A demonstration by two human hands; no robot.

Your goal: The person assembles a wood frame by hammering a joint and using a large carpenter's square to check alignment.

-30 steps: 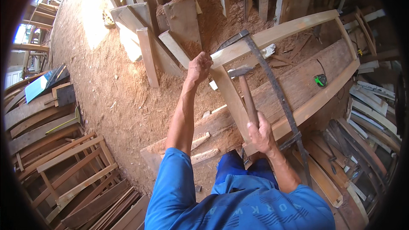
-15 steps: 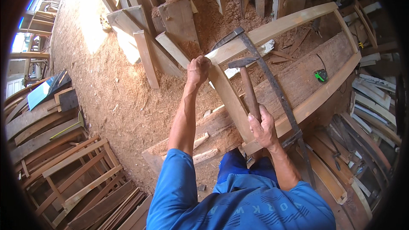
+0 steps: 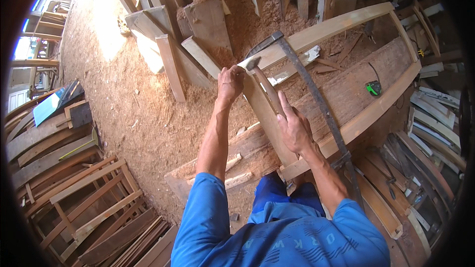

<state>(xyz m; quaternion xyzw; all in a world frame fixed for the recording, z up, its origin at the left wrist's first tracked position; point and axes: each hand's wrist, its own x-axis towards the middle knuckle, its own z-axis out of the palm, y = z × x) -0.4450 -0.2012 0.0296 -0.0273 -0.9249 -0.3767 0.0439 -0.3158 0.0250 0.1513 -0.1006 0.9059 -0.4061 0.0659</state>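
Observation:
My right hand [image 3: 296, 131] is wrapped round the wooden handle of a hammer [image 3: 267, 85], with one finger stretched out. The hammer's head is just right of my left hand [image 3: 230, 83], over the far left corner of a long wooden frame [image 3: 316, 33]. My left hand is closed in a pinch at that corner; whatever its fingertips hold is too small to make out. A dark metal bar clamp [image 3: 312, 89] spans the frame from its far rail to its near rail. The frame's left end piece [image 3: 264, 113] runs between my two arms.
Beneath the frame lies a worn plank [image 3: 358, 86] with a green and black tape measure [image 3: 373, 88] on it. Upright boards [image 3: 205, 24] stand in wood shavings at the far side. Stacked wooden frames [image 3: 94, 202] fill the left, and more timber pieces [image 3: 430, 123] lie at the right.
The hammer has swung left, its head now close to my left hand. My right hand has shifted left and slightly away from me. My left hand stays at the corner.

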